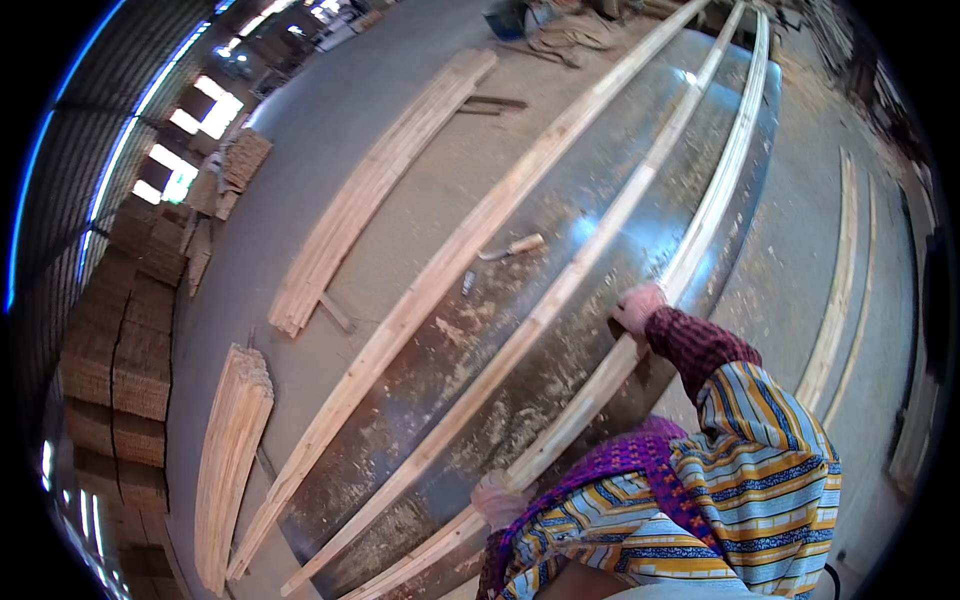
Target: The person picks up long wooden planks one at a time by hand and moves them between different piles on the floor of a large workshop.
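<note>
While the left hand (497, 500) sits low in the frame, just below and right of centre, the right hand (638, 308) is set farther up, to the right of centre, both on the same long, pale plank (580, 403). The right forearm, in a maroon checked sleeve (700, 345), comes in from the right and slants up and leftward, the elbow bent and the hand curled over the wood, gripping it. The left arm is mostly hidden under the striped garment (765, 455) at the lower edge; its hand lies across the plank, but whether the fingers close around it I cannot tell.

The plank runs from the bottom of the frame, left of centre, up to the upper right, along the near side of a dark, shavings-strewn counter (650, 238). A middle strip (530, 325) and a left strip (400, 325) cross the counter beside it, apart from each other. Between those two, near the centre, lies a tool with a wooden handle (525, 244). On the floor, bundled strips (385, 190) lie at upper left, another bundle (232, 450) at lower left.
</note>
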